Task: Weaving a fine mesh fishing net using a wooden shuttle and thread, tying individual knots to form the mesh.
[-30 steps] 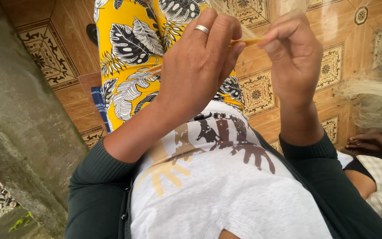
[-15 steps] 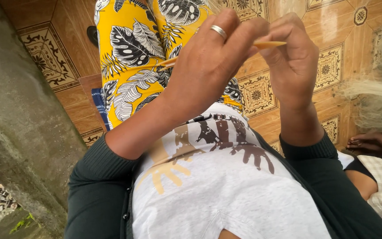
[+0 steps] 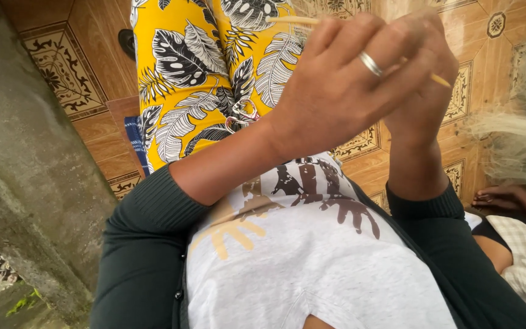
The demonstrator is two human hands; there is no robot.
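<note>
Fingers of the left hand (image 3: 342, 91) curl tightly round a thin pale stick (image 3: 293, 21), a plain band ring (image 3: 371, 63) on one of them; the stick's near end juts out to the left of the knuckles and its far end (image 3: 441, 80) shows again past the right hand (image 3: 424, 91), which sits behind the left with its fingers closed too, though what they pinch is hidden. Both hands are raised close to the camera, above the lap, so the stick is held in the air between them. Whatever is being worked on it looks mid-way at most: no finished piece shows. Below come a white printed shirt (image 3: 312, 262) and ribbed dark sleeves (image 3: 147, 244), then smooth yellow leaf-print fabric (image 3: 196, 79). Further off lie glossy patterned orange floor tiles (image 3: 68, 79), a rough grey concrete wall (image 3: 13, 183), a blurred bundle of pale wispy fibres (image 3: 518, 140) and another person's hand (image 3: 500, 198)
</note>
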